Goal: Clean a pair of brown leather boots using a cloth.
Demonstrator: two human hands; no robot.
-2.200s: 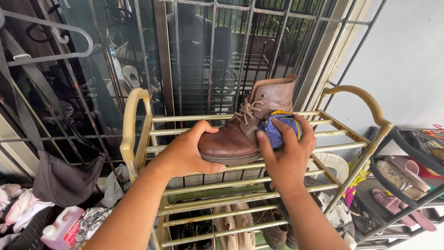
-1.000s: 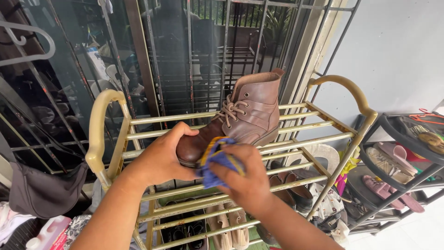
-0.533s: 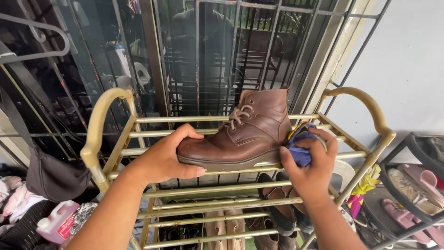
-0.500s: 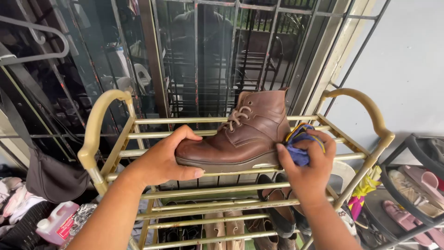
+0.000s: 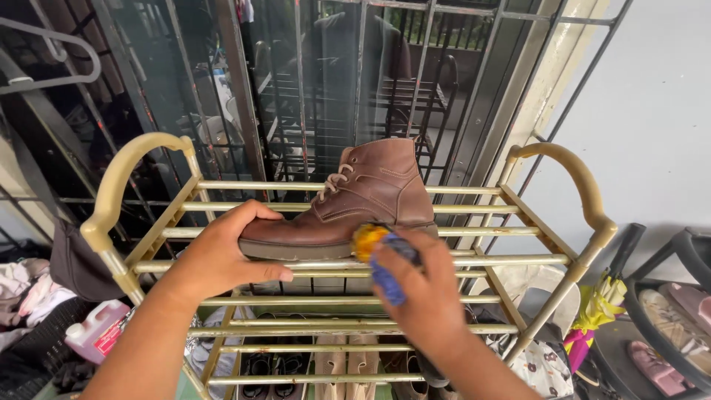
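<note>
Boot (image 5: 348, 204) sits on rack (image 5: 518, 259) top — my left hand (image 5: 222, 255) grips its toe, right hand (image 5: 426, 292) clutches cloth (image 5: 378, 255) at the sole. Upper looks clean; sole edge left, I judge.

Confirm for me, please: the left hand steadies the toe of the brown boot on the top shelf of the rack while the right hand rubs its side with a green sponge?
Not quite. The head view shows the right hand rubbing with a blue and yellow cloth, not a green sponge. The rest stands: the left hand steadies the brown boot at its toe on the rack.

boot (image 5: 355, 200): 1 | cloth (image 5: 381, 259): 1 | hands: 2 | shoe rack (image 5: 533, 252): 1 | pink jug (image 5: 92, 330): 1
</note>
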